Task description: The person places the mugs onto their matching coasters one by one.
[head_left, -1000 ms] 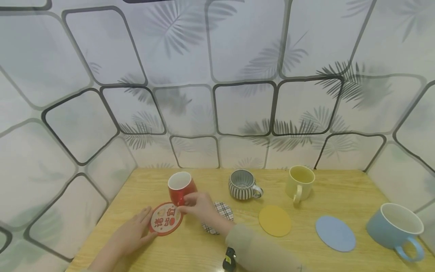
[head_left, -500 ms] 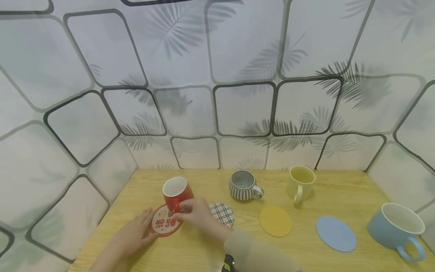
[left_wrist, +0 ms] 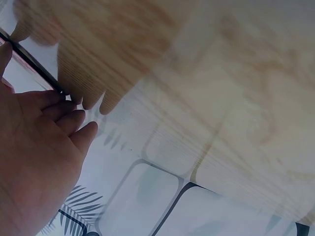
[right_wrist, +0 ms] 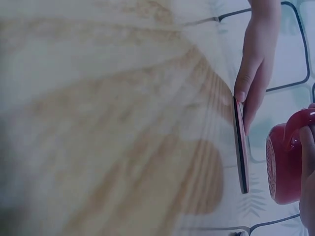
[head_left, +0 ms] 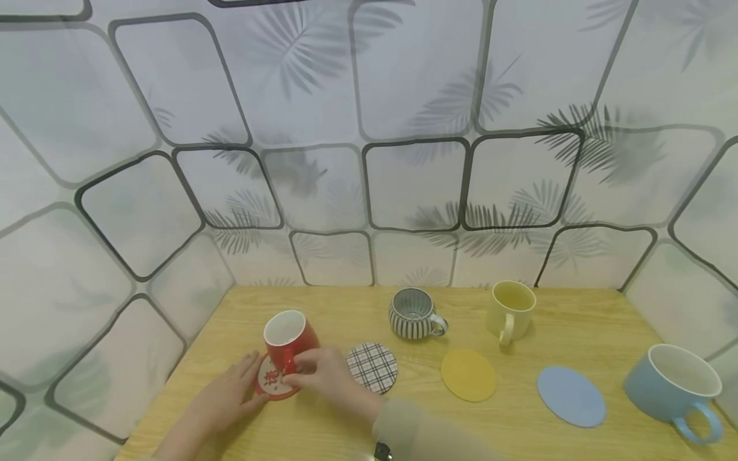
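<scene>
My right hand (head_left: 331, 379) pinches the handle of a red mug (head_left: 298, 340) with a white inside, holding it over a round red-rimmed coaster (head_left: 271, 384) with red characters. In the right wrist view a gap shows between the base of the mug (right_wrist: 285, 169) and the coaster (right_wrist: 240, 147), seen edge-on. My left hand (head_left: 227, 392) lies on the table with fairly straight fingers, thumb and fingertips at the coaster's left edge. The left wrist view shows the left hand (left_wrist: 47, 137) with its fingertips along that edge.
Right of the hands lie a checked coaster (head_left: 373, 367), a yellow coaster (head_left: 468, 375) and a blue coaster (head_left: 571, 396). Behind them stand a striped cup (head_left: 412, 317) and a yellow mug (head_left: 510, 310). A blue mug (head_left: 663, 384) is at the far right. Patterned cloth (head_left: 415, 186) surrounds the wooden table (head_left: 323, 429).
My right hand has carried the red mug left and toward me, so it now overlaps more of the red-rimmed coaster. More of the checked coaster shows. The left hand stays put.
</scene>
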### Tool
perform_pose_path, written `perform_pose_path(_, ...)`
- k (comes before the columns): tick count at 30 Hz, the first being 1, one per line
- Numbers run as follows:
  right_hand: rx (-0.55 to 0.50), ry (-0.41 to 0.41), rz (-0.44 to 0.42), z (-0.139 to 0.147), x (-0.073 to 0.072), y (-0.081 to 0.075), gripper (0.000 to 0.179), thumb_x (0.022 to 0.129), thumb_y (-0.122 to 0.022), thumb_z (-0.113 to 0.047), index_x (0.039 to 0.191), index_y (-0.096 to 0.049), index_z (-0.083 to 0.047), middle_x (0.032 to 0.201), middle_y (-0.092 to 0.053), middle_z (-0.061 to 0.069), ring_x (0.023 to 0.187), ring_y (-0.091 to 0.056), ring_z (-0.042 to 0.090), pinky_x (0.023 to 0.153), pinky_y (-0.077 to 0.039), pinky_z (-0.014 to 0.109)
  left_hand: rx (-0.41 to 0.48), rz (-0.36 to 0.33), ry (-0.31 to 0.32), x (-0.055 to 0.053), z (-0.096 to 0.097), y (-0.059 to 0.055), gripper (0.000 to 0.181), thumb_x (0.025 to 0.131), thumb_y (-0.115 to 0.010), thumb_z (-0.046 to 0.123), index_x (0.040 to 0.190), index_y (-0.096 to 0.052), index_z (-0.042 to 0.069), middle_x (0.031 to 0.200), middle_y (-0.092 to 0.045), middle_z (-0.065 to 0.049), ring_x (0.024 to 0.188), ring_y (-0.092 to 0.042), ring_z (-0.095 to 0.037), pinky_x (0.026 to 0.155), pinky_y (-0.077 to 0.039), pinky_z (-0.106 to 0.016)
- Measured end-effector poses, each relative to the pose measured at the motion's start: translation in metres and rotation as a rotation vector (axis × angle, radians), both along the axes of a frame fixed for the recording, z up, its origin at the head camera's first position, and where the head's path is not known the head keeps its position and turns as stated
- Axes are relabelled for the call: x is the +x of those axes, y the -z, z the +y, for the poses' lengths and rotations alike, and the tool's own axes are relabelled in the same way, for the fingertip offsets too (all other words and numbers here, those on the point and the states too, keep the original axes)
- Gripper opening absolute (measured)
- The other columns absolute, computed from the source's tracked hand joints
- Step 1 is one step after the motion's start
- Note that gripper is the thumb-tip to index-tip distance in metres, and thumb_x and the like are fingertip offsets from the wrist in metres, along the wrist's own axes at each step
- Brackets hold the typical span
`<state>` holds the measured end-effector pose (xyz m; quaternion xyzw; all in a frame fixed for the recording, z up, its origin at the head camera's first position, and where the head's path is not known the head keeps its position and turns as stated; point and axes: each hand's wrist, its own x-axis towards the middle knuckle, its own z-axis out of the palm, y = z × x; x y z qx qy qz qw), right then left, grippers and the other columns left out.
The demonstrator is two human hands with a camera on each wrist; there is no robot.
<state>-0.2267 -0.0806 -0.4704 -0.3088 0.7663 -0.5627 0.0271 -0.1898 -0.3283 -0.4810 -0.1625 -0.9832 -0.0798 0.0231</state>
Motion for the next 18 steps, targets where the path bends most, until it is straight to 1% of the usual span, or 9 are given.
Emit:
perform_pose_path(5,-0.013,-0.015,0.002,-0.004,0.002,0.004,0.015,0.088,-0.086,-0.009,0.099,-0.082,0.001,0.094,-0.083,0.014,0.078,-0.065,-0.009,0.073,-0.054,0.008,-0.01,0.017,0.01,-0.001,0.0,0.0,0.081,0.095,-0.074,0.05,0.15,-0.054,-0.006,0.155,-0.055,-0.027,0.142,-0.054,-0.049,0.113,-0.051,-0.061)
perform_pose_path(7,-0.009,-0.012,0.005,-0.006,0.003,0.005,0.015,0.088,-0.086,-0.01,0.098,-0.082,0.0,0.094,-0.084,0.013,0.078,-0.064,-0.01,0.073,-0.054,0.007,-0.013,0.015,0.007,-0.001,0.0,-0.001,0.081,0.095,-0.074,0.051,0.15,-0.054,-0.006,0.155,-0.056,-0.026,0.143,-0.055,-0.048,0.114,-0.051,-0.061)
perform_pose_path(10,0.004,-0.003,0.003,-0.01,0.005,0.005,0.015,0.088,-0.086,-0.012,0.098,-0.083,-0.002,0.094,-0.084,0.011,0.078,-0.064,-0.011,0.073,-0.053,0.007,-0.013,0.027,0.019,-0.002,-0.002,0.0,0.081,0.095,-0.074,0.052,0.151,-0.055,-0.004,0.155,-0.057,-0.024,0.141,-0.056,-0.048,0.112,-0.053,-0.061)
perform_pose_path(14,0.006,-0.004,-0.038,-0.013,0.009,0.004,0.015,0.09,-0.086,-0.016,0.099,-0.084,-0.005,0.094,-0.085,0.006,0.08,-0.063,-0.011,0.075,-0.053,0.009,0.001,0.064,0.04,-0.003,-0.003,0.002,0.078,0.094,-0.076,0.05,0.151,-0.056,0.0,0.155,-0.058,-0.022,0.139,-0.058,-0.048,0.11,-0.054,-0.061)
perform_pose_path(18,-0.007,-0.012,-0.096,-0.017,0.011,0.006,0.015,0.091,-0.085,-0.016,0.101,-0.084,-0.006,0.094,-0.085,0.004,0.082,-0.062,-0.012,0.079,-0.052,0.01,0.008,0.077,0.041,-0.003,-0.004,0.004,0.075,0.094,-0.076,0.05,0.15,-0.058,0.002,0.154,-0.059,-0.021,0.139,-0.058,-0.049,0.109,-0.055,-0.062)
